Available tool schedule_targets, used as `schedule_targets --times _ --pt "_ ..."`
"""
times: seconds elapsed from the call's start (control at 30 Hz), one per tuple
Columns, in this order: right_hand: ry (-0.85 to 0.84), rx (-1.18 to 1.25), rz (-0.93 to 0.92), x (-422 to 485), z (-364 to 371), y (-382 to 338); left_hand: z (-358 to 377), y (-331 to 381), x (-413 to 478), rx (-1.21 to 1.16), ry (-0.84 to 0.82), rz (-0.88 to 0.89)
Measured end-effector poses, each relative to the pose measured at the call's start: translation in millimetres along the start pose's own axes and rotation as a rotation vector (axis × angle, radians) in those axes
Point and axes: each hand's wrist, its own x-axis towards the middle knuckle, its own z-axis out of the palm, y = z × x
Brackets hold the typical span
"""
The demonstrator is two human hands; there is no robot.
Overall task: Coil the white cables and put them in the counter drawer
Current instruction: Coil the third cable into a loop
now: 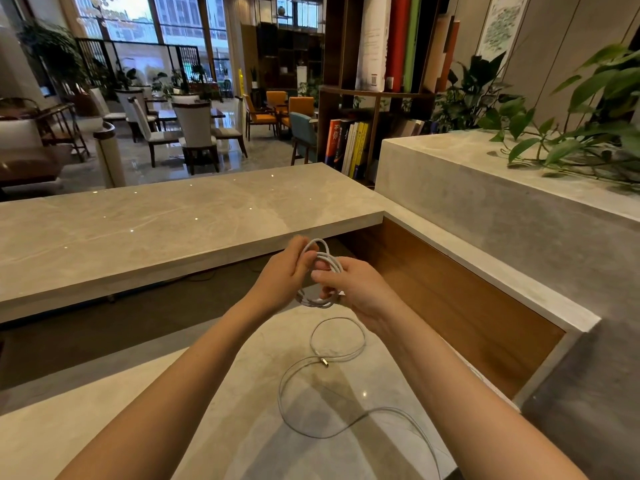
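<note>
A second white cable [323, 362] lay sprawled on the lower counter [242, 427] nearest me, not yet wound. Above it, my left hand [287, 271] and right hand [349, 285] gripped the coiled cable [317, 302], which I judged nearly finished. Its tail needed tucking next. No drawer showed.

Tight white cable coil [317, 302], several loops bunched together, standing upright, held in the air above the far end of the marble counter [242, 427], loose white cable [280, 393] sprawled flat on that counter nearer in, two open loops, metal plug [326, 364] between them
</note>
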Motion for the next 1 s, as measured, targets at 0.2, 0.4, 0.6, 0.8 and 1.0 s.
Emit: schedule_targets --times 0.2,0.4,0.6,0.8,1.0 --pt "0.324 -0.751 -0.287 17.3 -8.6 19.1 3.4 7.7 1.4 0.053 0.064 0.037" --pt "0.401 -0.924 -0.314 17.0 -5.9 24.4 8.4 5.8 5.1 0.104 0.123 0.013" --pt "0.24 -0.67 -0.314 8.2 -17.6 7.3 -4.6 -17.9 11.5 0.227 0.073 -0.083" --pt "-0.058 -0.846 -0.237 2.0 -40.2 2.0 -20.9 -19.3 10.9 -0.498 0.001 -0.417" --pt "0.126 -1.16 -0.336 7.4 -34.6 19.4 -14.4 -0.6 5.0 -1.193 -0.05 -0.612"
